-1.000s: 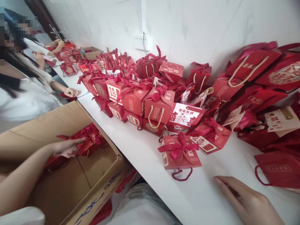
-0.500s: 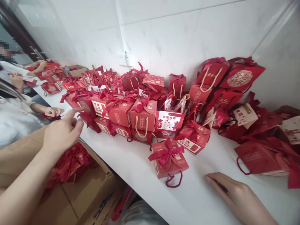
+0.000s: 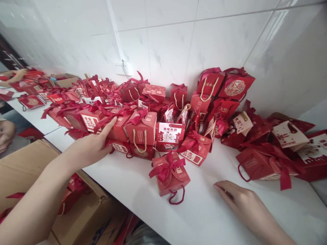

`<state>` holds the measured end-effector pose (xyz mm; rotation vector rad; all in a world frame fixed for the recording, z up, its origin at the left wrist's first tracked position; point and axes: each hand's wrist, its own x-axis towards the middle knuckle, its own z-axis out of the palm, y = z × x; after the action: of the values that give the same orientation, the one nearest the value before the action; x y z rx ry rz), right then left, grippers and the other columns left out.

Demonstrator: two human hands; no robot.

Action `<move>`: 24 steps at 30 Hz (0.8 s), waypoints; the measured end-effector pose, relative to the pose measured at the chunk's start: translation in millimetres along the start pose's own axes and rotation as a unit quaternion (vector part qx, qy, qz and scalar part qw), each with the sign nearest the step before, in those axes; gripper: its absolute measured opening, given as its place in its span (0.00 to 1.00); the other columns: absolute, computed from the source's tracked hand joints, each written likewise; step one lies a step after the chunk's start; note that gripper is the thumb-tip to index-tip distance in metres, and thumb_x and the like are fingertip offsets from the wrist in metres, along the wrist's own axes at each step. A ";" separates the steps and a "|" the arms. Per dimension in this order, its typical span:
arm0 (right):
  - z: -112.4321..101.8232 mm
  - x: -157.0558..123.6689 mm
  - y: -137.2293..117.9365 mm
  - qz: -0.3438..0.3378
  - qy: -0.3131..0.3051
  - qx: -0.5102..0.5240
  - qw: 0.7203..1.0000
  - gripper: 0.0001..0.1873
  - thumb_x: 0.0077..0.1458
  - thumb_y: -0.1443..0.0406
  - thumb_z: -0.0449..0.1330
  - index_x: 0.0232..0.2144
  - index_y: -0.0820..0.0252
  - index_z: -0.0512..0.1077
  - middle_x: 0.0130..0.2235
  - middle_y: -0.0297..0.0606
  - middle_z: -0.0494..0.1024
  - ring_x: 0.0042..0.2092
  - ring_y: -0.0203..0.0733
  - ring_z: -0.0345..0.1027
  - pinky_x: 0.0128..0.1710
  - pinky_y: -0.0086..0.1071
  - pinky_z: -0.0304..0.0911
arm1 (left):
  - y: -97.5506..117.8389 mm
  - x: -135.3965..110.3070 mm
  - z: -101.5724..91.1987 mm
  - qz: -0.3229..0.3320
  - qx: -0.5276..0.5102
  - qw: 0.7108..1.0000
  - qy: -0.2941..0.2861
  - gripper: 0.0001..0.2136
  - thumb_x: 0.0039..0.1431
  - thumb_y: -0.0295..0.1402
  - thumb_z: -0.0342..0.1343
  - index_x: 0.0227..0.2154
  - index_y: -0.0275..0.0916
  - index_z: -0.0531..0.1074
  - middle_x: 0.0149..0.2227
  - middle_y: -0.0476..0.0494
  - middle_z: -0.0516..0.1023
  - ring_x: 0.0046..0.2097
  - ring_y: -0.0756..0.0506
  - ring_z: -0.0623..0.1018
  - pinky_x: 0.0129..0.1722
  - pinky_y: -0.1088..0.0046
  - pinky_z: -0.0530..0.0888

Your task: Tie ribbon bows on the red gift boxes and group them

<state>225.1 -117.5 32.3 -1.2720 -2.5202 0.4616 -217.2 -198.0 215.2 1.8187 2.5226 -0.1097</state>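
Observation:
My left hand [image 3: 88, 149] reaches over the table's front edge, its index finger stretched toward a red gift box [image 3: 121, 127] in the stacked row. Whether the fingertip touches that box I cannot tell; nothing is in the hand. My right hand [image 3: 240, 197] rests on the white tabletop [image 3: 201, 204], loosely bent, with no object visible in it. Nearest to it on the left stands a single red gift box with a bow [image 3: 170, 175] and a dark red cord handle. To its right, another ribboned box [image 3: 263, 161] leans among several more.
An open cardboard carton [image 3: 84, 217] with red boxes inside stands below the table at left. More red boxes [image 3: 233, 86] are piled against the tiled wall [image 3: 168, 51], which has a socket [image 3: 122, 68]. Another person's hand [image 3: 6, 134] shows at the left edge.
My left hand has moved right along the stacked row, its finger now over the boxes nearer the middle. The view has turned right. My right hand stays on the table.

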 end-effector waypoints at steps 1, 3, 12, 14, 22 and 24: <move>-0.8 -0.1 -1.0 -0.005 -0.003 -0.001 1.000 0.16 0.68 0.55 0.47 0.39 0.50 0.73 0.39 0.32 0.82 0.32 0.40 0.78 0.32 0.29 0.69 | -0.3 0.0 0.8 0.001 0.008 1.000 0.003 0.38 0.66 0.41 0.45 0.70 0.38 0.30 0.22 0.51 0.70 0.28 0.41 0.76 0.31 0.72 0.64; -1.9 -0.7 -4.4 -0.010 -0.003 -0.003 1.000 0.17 0.68 0.55 0.46 0.39 0.50 0.73 0.39 0.33 0.82 0.32 0.40 0.78 0.32 0.29 0.68 | -0.8 -0.6 1.0 0.009 0.007 1.000 0.000 0.40 0.65 0.42 0.47 0.70 0.37 0.29 0.21 0.52 0.69 0.28 0.41 0.76 0.31 0.72 0.64; 1.8 -4.9 -16.4 -0.018 -0.051 0.025 0.998 0.16 0.68 0.54 0.47 0.40 0.49 0.74 0.40 0.33 0.82 0.35 0.41 0.78 0.37 0.30 0.71 | -45.8 -18.9 27.9 -0.114 -0.064 0.952 0.276 0.26 0.66 0.46 0.47 0.63 0.42 0.57 0.34 0.51 0.75 0.33 0.50 0.73 0.36 0.76 0.68; 3.0 -5.7 -14.9 -0.011 -0.049 0.029 0.998 0.16 0.67 0.54 0.48 0.40 0.49 0.74 0.41 0.33 0.82 0.35 0.41 0.78 0.37 0.31 0.71 | -71.8 -24.2 51.0 -0.181 -0.072 0.927 0.320 0.23 0.69 0.46 0.40 0.59 0.36 0.62 0.35 0.48 0.72 0.35 0.51 0.72 0.37 0.76 0.68; 9.8 -5.3 -11.8 0.022 -0.060 0.076 0.995 0.16 0.66 0.51 0.50 0.42 0.49 0.74 0.43 0.34 0.82 0.38 0.43 0.78 0.39 0.31 0.72 | -147.5 -76.0 126.3 -0.365 -0.064 0.922 0.115 0.22 0.68 0.39 0.32 0.50 0.32 0.66 0.30 0.46 0.66 0.31 0.44 0.67 0.31 0.67 0.67; 10.3 -4.0 -13.4 0.032 -0.055 0.091 0.994 0.17 0.65 0.51 0.50 0.41 0.50 0.74 0.41 0.35 0.82 0.36 0.42 0.78 0.38 0.30 0.72 | -153.8 -85.8 144.4 -0.331 -0.095 0.937 0.057 0.20 0.69 0.39 0.34 0.51 0.35 0.66 0.31 0.45 0.70 0.31 0.44 0.69 0.32 0.64 0.70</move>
<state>213.7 -129.8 27.9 -1.2934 -2.4628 0.7766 -338.4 -338.3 82.9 0.8729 2.9849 0.2241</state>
